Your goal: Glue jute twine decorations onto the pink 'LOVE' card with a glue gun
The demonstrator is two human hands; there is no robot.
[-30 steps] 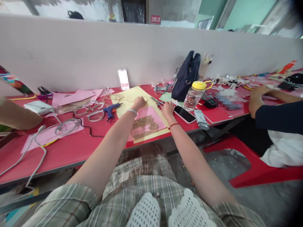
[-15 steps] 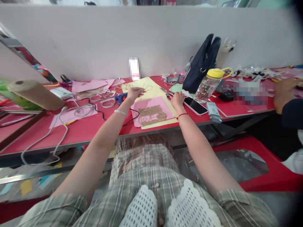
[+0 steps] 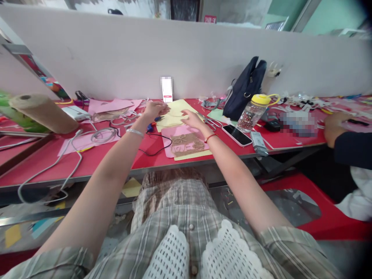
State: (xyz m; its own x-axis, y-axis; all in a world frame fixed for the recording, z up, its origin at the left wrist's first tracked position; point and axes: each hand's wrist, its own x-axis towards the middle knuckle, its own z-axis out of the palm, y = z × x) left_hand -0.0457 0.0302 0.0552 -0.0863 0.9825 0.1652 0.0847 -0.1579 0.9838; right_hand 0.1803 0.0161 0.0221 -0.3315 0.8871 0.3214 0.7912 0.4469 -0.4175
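Brown card (image 3: 188, 142): long axis running left-right.

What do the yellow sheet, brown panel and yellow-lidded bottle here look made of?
Yellow sheet: probably paper, matte, lying thin and flat.
Brown panel: maybe burlap or card, matte, by its dull brown surface.
Yellow-lidded bottle: likely clear plastic, glossy, as its body is see-through.

Plaid shirt (image 3: 174, 214), white scalloped collar (image 3: 169, 254), red bracelet (image 3: 210, 137), pale bangle (image 3: 135, 132)
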